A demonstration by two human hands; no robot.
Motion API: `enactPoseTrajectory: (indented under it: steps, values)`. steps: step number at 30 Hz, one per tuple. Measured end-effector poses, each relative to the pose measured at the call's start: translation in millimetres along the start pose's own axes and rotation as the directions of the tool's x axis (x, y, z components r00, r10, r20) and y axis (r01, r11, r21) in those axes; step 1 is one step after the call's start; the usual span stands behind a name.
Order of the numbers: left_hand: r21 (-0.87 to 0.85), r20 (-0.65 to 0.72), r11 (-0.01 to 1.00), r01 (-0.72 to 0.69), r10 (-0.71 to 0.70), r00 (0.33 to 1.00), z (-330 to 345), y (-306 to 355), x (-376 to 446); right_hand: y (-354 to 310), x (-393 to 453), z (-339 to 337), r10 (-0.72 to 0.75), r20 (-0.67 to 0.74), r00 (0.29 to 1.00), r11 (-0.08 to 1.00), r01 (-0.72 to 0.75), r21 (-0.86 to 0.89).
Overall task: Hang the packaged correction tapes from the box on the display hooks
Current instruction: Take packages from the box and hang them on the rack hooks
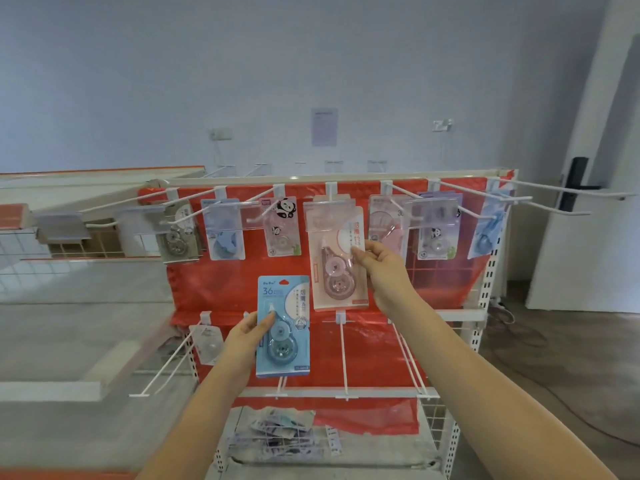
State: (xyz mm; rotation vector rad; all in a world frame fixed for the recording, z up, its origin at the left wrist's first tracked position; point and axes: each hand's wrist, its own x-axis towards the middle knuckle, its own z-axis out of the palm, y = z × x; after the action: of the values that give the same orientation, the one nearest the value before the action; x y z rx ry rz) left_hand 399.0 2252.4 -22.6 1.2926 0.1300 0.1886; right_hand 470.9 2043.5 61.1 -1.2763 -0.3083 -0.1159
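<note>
We grip two packaged correction tapes: left hand point(246, 336) pinches the blue pack point(283, 327), right hand point(379, 261), at one o'clock from it, the pink pack point(337, 258).

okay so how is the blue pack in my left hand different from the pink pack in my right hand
The blue pack has a light blue card with a large "36" printed on it; the pink pack has a pale pink card. The blue pack is held low by the left hand, in front of the lower hooks; the pink pack is raised by the right hand to the top row, under a clear tag. Both are upright blister-packed correction tapes.
</note>
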Motion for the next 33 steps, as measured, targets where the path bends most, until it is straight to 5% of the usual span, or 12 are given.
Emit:
enactPoseTrajectory:
  steps: [7, 20, 28, 31, 33]
  values:
    - [-0.010, 0.006, 1.000, 0.013, -0.013, 1.000, -10, -2, -4, 12, 1, -2, -0.035, -0.032, 0.999, 0.995, 0.032, -0.099]
    - [0.027, 0.024, 0.999, 0.019, -0.020, 1.000, -20, -4, -5, 16, 84, 19, 0.119, -0.227, 0.967, 0.902, -0.201, -0.383]
    - [0.058, 0.016, 0.997, 0.046, -0.047, 0.999, -24, -15, 8, 18, 120, 16, 0.251, -0.245, 0.936, 0.893, -0.322, -0.314]
    - [0.077, 0.012, 0.996, 0.051, -0.052, 0.999, -25, -16, 15, 22, 114, 10, 0.196, -0.213, 0.957, 0.859, -0.273, -0.433]
    - [0.079, 0.002, 0.995, 0.068, -0.068, 0.998, -27, -17, 20, 30, 109, 6, 0.118, -0.149, 0.982, 0.724, -0.188, -0.664]
